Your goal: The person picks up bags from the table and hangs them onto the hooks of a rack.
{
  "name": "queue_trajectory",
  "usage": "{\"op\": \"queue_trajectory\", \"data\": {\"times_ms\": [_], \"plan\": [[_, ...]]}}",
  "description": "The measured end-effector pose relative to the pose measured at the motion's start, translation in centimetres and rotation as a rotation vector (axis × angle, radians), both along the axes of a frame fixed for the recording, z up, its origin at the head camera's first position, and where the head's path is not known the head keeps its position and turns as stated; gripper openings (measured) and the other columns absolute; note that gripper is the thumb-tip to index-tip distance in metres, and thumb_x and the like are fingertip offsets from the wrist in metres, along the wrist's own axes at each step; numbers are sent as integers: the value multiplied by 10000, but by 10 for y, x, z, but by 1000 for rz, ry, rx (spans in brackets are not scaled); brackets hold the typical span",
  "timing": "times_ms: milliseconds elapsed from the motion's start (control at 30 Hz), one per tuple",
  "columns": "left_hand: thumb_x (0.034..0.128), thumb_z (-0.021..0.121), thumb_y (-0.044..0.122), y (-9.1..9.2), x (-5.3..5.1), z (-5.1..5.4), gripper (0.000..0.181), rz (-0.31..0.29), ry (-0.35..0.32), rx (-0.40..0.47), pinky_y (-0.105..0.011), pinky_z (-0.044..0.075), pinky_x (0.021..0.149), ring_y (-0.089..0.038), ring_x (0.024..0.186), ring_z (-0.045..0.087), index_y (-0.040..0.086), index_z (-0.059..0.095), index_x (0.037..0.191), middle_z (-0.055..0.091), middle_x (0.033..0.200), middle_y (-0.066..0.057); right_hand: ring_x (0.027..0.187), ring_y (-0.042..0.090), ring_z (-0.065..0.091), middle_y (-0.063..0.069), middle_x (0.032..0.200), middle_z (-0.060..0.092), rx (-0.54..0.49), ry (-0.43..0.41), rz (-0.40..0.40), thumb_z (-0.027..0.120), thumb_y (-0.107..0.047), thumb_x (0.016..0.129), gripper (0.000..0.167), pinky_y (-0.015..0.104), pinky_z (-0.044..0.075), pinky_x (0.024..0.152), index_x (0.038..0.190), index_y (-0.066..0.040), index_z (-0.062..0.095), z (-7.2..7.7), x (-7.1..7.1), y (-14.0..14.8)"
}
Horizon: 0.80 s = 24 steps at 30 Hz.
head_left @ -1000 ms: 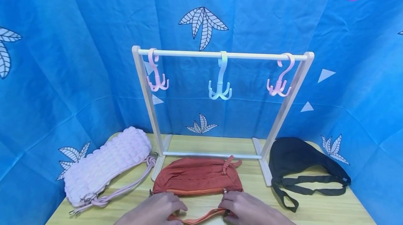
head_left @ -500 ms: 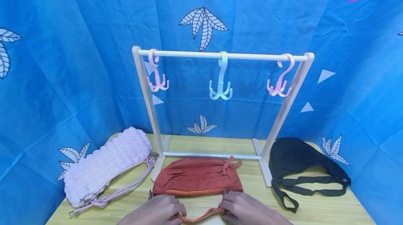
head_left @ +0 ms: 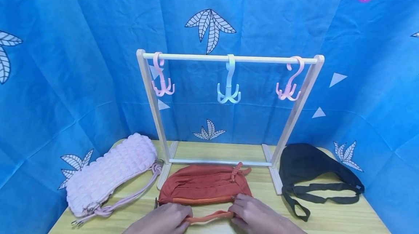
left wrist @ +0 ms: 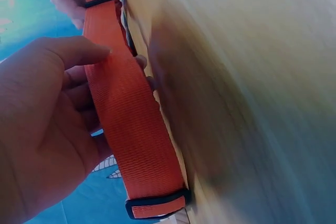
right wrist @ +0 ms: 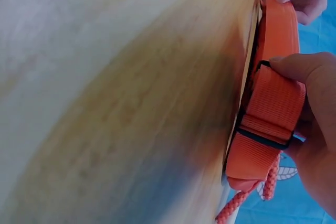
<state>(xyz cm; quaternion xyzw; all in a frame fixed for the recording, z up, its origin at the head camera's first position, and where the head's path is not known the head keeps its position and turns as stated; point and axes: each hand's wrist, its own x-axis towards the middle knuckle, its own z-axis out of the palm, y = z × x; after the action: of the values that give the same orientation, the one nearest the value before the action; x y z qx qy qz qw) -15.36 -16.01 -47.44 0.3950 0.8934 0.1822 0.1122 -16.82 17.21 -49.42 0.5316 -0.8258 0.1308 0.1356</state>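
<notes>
A rust-red bag [head_left: 206, 185] lies on the table with its zipper edge toward me. Its orange webbing strap [head_left: 209, 217] stretches between my two hands, in front of the bag. My left hand [head_left: 165, 217] pinches the strap, thumb on its face and fingers behind, as the left wrist view shows. My right hand [head_left: 256, 213] pinches the strap beside a black slider buckle [right wrist: 264, 137], near the bag's right end. A second black buckle [left wrist: 157, 205] sits on the strap below my left hand in the left wrist view.
A wooden rack [head_left: 278, 161] stands behind the bag. From its bar hang a left pink hook [head_left: 162, 86], a light blue hook [head_left: 229, 94] and a right pink hook [head_left: 288, 90]. A lilac puffy bag [head_left: 111, 174] lies left; a black bag [head_left: 304, 163] lies right.
The strap between my hands has risen in the view and sags less than before. Both hands have shifted only slightly, and the red bag stays in place.
</notes>
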Motion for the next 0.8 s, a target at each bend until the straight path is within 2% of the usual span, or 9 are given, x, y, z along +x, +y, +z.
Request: {"op": "queue_trajectory", "data": {"times_ms": [133, 233, 400, 533, 667, 800], "plan": [[1080, 545, 241, -1, 2, 1, 123, 10, -3, 11, -152, 273, 463, 57, 518, 283, 219, 548, 958, 306, 658, 205, 837, -23, 507, -151, 879, 616, -15, 12, -55, 783, -199, 920, 111, 88, 428, 750, 1004, -210, 711, 1, 0, -1], [1094, 512, 252, -2, 2, 2, 112, 23, -6, 19, -173, 220, 440, 46, 492, 245, 218, 505, 987, 276, 646, 208, 839, -40, 516, -153, 895, 610, -29, -30, -88, 758, -204, 945, 82, 87, 438, 740, 1007, -213, 705, 2, 1, -1], [1095, 498, 240, -3, 2, 4, 49, 51, 0, 46, -177, 222, 424, 52, 480, 248, 217, 509, 1054, 280, 640, 213, 879, -52, 565, -147, 953, 647, -79, -117, -113, 724, -195, 976, 90, 112, 491, 749, 1061, -208, 700, 4, 1, -1], [1103, 484, 261, -2, 2, 8, 36, 85, -18, 51, -191, 228, 422, 44, 478, 268, 227, 488, 1091, 288, 644, 210, 900, -35, 605, -137, 985, 673, -125, -119, -122, 721, -161, 970, 121, 146, 521, 754, 1081, -192, 683, 5, 3, 0], [1094, 511, 239, -3, 1, 12, 40, 84, 16, 68, -188, 249, 432, 41, 487, 285, 236, 471, 1093, 292, 657, 200, 900, -23, 627, -114, 990, 697, -177, -89, -120, 734, -121, 951, 166, 131, 516, 746, 1102, -167, 685, 7, 3, 1], [1080, 541, 211, -3, -1, 15, 74, 77, 102, 94, -163, 293, 448, 52, 502, 298, 243, 475, 1090, 305, 670, 194, 925, -22, 651, -91, 1016, 716, -211, -92, -110, 724, -105, 958, 204, 106, 523, 760, 1154, -149, 690, 9, 2, 3]]}}
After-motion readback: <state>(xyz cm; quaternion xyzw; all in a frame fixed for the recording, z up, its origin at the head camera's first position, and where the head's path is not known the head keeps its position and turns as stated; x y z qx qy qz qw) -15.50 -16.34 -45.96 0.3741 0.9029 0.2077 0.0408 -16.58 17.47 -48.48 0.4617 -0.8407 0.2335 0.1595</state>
